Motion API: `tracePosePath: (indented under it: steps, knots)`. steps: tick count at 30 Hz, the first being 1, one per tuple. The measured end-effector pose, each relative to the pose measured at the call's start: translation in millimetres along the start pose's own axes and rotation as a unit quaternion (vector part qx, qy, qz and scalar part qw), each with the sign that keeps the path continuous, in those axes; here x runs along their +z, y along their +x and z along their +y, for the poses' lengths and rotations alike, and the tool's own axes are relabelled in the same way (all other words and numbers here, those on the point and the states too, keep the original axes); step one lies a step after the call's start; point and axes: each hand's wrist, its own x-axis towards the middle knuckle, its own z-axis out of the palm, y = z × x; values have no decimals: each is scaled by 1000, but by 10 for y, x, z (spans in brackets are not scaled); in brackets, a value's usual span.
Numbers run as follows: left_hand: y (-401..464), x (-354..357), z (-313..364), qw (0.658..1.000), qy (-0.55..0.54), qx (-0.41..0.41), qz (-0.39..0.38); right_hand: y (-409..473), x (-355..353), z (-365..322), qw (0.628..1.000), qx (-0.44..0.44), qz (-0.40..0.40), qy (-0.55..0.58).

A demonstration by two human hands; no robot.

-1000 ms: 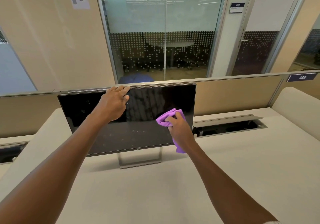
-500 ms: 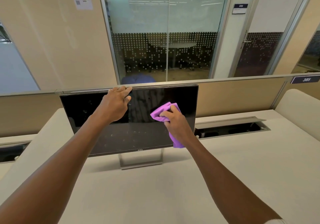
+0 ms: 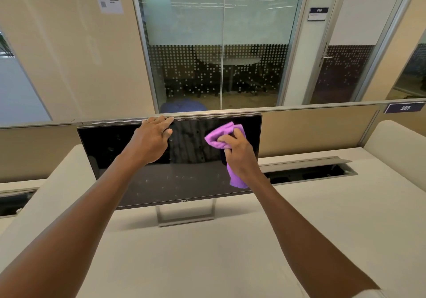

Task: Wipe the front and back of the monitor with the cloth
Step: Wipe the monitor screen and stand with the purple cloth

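A black flat monitor (image 3: 110,159) stands on a silver stand (image 3: 185,219) on the beige desk, its dark screen facing me with faint smudges low down. My left hand (image 3: 151,141) grips the monitor's top edge near the middle, fingers curled over the rim. My right hand (image 3: 238,155) holds a purple cloth (image 3: 219,136) bunched against the upper right part of the screen; a tail of the cloth hangs below my wrist. The monitor's back is hidden.
The beige desk (image 3: 322,228) spreads in front and to the right. An open cable trough (image 3: 311,173) runs behind the monitor's right side. A low partition (image 3: 311,127) with a "385" label (image 3: 405,108) stands behind; glass office walls beyond.
My right hand has slid the purple cloth upward across the right part of the screen. My left hand has stayed on the top edge.
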Motion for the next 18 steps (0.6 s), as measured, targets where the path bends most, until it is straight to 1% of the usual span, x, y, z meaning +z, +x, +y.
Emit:
tracePosePath:
  steps: [2, 5, 6, 8, 10, 12, 15, 17, 18]
  knots:
    - [1, -1, -7, 1000, 0, 1, -1, -185, -4, 167, 999, 32, 9, -5]
    - [19, -1, -27, 1000, 1, 4, -6, -119, -151, 314, 991, 116, 64, 0]
    - [22, 0, -28, 1000, 1, 4, -7, -28, -222, 324, 988, 131, 84, 1]
    - [22, 1, -24, 1000, 0, 4, -4, 174, -343, 310, 984, 131, 120, -2]
    - [17, 7, -17, 1000, -1, 3, 0, 288, -372, 256, 986, 106, 131, 0]
    - [17, 17, -18, 1000, -5, 4, 4, 237, -297, 223, 991, 76, 110, -1]
    - [16, 29, -32, 1000, -8, 6, 7, -150, -73, 339, 999, 36, 27, -20]
    - [14, 29, -46, 1000, -9, 7, 8, -443, -6, 505, 998, 53, -2, -29]
    - [13, 30, -49, 1000, -10, 8, 9, -528, -20, 576, 997, 76, -1, -24]
